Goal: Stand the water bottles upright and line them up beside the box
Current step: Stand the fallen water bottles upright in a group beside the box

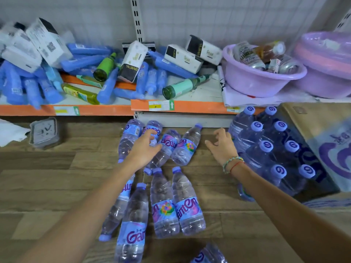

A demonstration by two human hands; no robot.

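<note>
Bottles (163, 201) lie flat on the wooden floor (47, 183) below the shelf, in two loose groups: four in a far row by the shelf base, and four more nearer the camera, caps pointing mostly away; part of another shows at the bottom edge. At far left a grey square tub (44, 133) sits on the floor beside a white sheet. Above it the shelf (91, 109) with its orange edge carries a jumble of blue tubes, green glass bottles and white cartons. The left hand (144, 147) reaches over the far row, its fingers curling onto the second bottle (152, 130) there; whether the grip has closed round it I cannot tell. The right hand (221, 144), a beaded bracelet and red thread on its wrist, hovers over bare floor between the far row and the upright ones, fingers loosely curled and holding nothing. Right of it ten or so upright bottles (269, 149) stand in two rows, touching each other, right against the cardboard box (311, 126). On the shelf above, a lilac basin (264, 80) holds cans.
</note>
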